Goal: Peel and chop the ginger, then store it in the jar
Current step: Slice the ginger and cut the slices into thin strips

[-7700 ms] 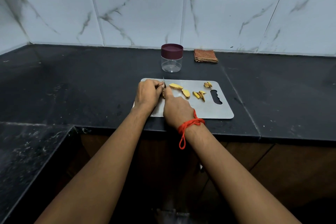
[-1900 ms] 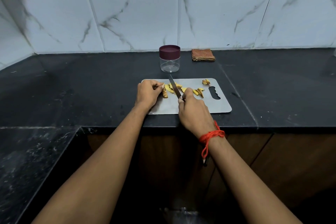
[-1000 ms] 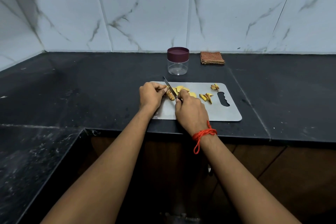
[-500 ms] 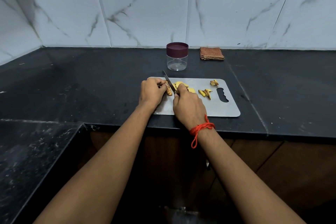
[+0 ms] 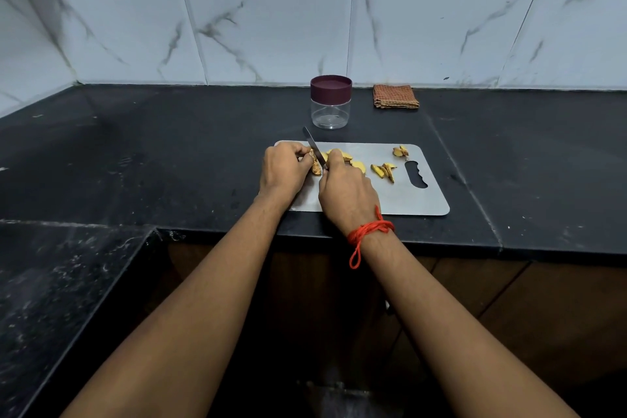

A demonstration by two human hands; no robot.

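On a steel cutting board (image 5: 407, 200) my left hand (image 5: 283, 171) pinches a brownish piece of ginger (image 5: 315, 166) at the board's left end. My right hand (image 5: 346, 194), with a red thread at the wrist, grips a knife (image 5: 312, 146) whose blade lies against that piece and points away to the upper left. Yellow cut ginger pieces (image 5: 383, 170) lie in the board's middle, and a small scrap (image 5: 400, 151) sits near its far right corner. The clear jar (image 5: 330, 109) with a maroon lid stands closed behind the board.
A folded brown cloth (image 5: 395, 97) lies by the tiled wall, right of the jar. The black countertop (image 5: 169, 153) runs left into a corner and has a front edge just below the board. A lower dark surface (image 5: 51, 299) sits at the near left.
My right hand has come back from the board's middle to the ginger piece in my left hand, and the knife blade now rests against it. The jar and cloth have stayed in place.
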